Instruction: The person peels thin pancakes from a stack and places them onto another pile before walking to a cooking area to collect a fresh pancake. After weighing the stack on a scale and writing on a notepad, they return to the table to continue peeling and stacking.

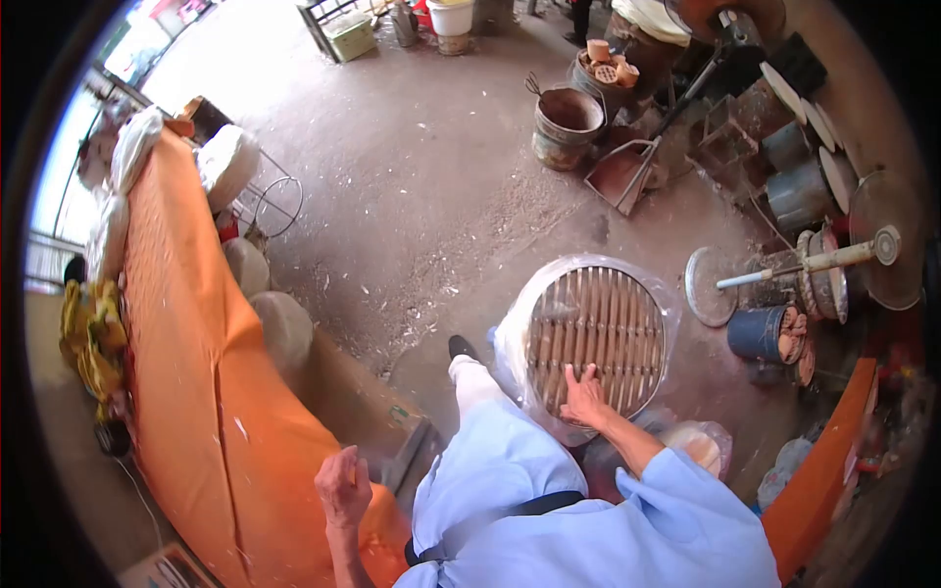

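My right hand (pixel 585 397) reaches over a round slatted steamer rack (pixel 598 328), with two fingers stretched out onto the slats near its lower edge. The rack's slats run in rows inside a round rim, and clear plastic wrap (pixel 513 333) surrounds it. My left hand (pixel 343 487) is raised above the orange cloth (pixel 260 431) that covers the long table at my left. Its fingers are curled in, and nothing shows in them.
A rusty bucket (pixel 567 127) and a dustpan (pixel 622 176) stand ahead. To the right are a round-based stand (pixel 712 284) and a blue bucket (pixel 760 335). Plastic-covered round stools (pixel 282 328) line the table's side. White scraps litter the floor (pixel 421 196).
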Tool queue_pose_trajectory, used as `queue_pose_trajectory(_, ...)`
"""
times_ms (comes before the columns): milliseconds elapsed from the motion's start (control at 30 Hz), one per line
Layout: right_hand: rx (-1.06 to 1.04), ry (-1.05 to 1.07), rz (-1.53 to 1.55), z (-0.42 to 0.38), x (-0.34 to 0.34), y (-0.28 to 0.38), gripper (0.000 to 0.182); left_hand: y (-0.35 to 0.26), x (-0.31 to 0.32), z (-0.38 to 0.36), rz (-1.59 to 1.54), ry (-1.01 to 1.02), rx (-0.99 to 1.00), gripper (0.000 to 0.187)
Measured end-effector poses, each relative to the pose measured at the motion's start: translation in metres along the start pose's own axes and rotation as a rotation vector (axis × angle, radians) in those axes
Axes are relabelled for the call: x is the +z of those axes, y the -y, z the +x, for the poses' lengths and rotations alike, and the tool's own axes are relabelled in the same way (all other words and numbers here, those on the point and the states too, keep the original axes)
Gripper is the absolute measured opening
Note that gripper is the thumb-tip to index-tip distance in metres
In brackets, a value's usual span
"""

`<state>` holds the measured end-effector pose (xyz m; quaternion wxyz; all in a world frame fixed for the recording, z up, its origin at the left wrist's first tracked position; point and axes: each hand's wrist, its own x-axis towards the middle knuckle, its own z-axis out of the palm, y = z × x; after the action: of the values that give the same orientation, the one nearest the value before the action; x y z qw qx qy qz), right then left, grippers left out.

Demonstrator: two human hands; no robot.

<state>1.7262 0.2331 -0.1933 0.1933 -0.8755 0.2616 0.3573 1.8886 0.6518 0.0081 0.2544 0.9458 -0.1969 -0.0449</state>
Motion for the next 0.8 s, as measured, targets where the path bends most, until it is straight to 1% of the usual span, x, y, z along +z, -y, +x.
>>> queue_pose_trajectory(100,0.050,0.094,0.025,0.008,-0.012,0.003,0.103,0.039,0.001,0.037,-0.052,0.156,-0.129,0.017)
queue_pose_trajectory(133,0.012,0.069,-0.047,0.012,-0.008,0.001,0.103,0.044,0.002,0.049,-0.098,0.166,-0.214,0.018)
queue_pose_trajectory(167,0.024,0.080,-0.021,0.014,-0.002,-0.002,0.102,0.049,0.006,0.060,-0.149,0.167,-0.298,0.019)
queue_pose_trajectory(233,0.019,0.104,0.012,0.022,-0.006,-0.006,0.099,0.086,0.023,0.070,-0.201,0.211,-0.362,0.019)
queue_pose_trajectory(267,0.049,0.177,0.026,0.023,-0.021,-0.001,0.092,0.109,0.038,0.072,-0.303,0.238,-0.461,0.018)
queue_pose_trajectory(300,0.081,0.190,0.053,0.021,-0.035,0.006,0.086,0.132,0.052,0.075,-0.401,0.272,-0.564,0.018)
queue_pose_trajectory(333,0.112,0.208,0.080,0.022,-0.043,0.011,0.081,0.151,0.060,0.084,-0.512,0.306,-0.573,0.019)
queue_pose_trajectory(367,0.072,0.245,0.054,0.033,-0.036,0.007,0.076,0.169,0.069,0.094,-0.625,0.342,-0.586,0.020)
queue_pose_trajectory(400,0.032,0.281,0.023,0.043,-0.028,0.002,0.071,0.200,0.082,0.103,-0.640,0.417,-0.620,0.023)
queue_pose_trajectory(433,0.075,0.210,0.059,0.045,-0.024,0.001,0.062,0.228,0.092,0.117,-0.657,0.487,-0.656,0.026)
queue_pose_trajectory(467,0.068,0.242,0.031,0.058,-0.011,-0.002,0.058,0.241,0.097,0.138,-0.635,0.556,-0.740,0.031)
queue_pose_trajectory(500,0.130,0.337,0.027,0.068,-0.018,0.001,0.055,0.237,0.092,0.168,-0.598,0.578,-0.747,0.032)
queue_pose_trajectory(533,0.191,0.435,0.025,0.076,-0.031,0.009,0.053,0.238,0.090,0.202,-0.584,0.556,-0.744,0.028)
queue_pose_trajectory(567,0.207,0.427,0.047,0.084,-0.037,0.012,0.053,0.242,0.090,0.235,-0.566,0.535,-0.742,0.024)
queue_pose_trajectory(600,0.224,0.422,0.075,0.091,-0.039,0.015,0.054,0.258,0.096,0.266,-0.717,0.491,-0.832,0.019)
queue_pose_trajectory(633,0.241,0.419,0.102,0.102,-0.047,0.024,0.054,0.294,0.112,0.292,-0.868,0.447,-0.922,0.015)
queue_pose_trajectory(667,0.209,0.424,0.139,0.115,-0.061,0.040,0.053,0.276,0.099,0.347,-1.049,0.460,-0.929,0.012)
queue_pose_trajectory(700,0.179,0.434,0.176,0.126,-0.076,0.058,0.053,0.247,0.089,0.387,-0.797,0.299,-1.092,0.010)
queue_pose_trajectory(733,0.147,0.443,0.205,0.137,-0.093,0.074,0.053,0.249,0.089,0.426,-0.843,0.305,-1.044,0.007)
queue_pose_trajectory(767,0.196,0.354,0.184,0.150,-0.108,0.101,0.054,0.256,0.096,0.469,-0.894,0.307,-0.995,0.005)
queue_pose_trajectory(800,0.186,0.417,0.195,0.175,-0.111,0.113,0.052,0.269,0.103,0.519,-0.971,0.440,-0.787,0.007)
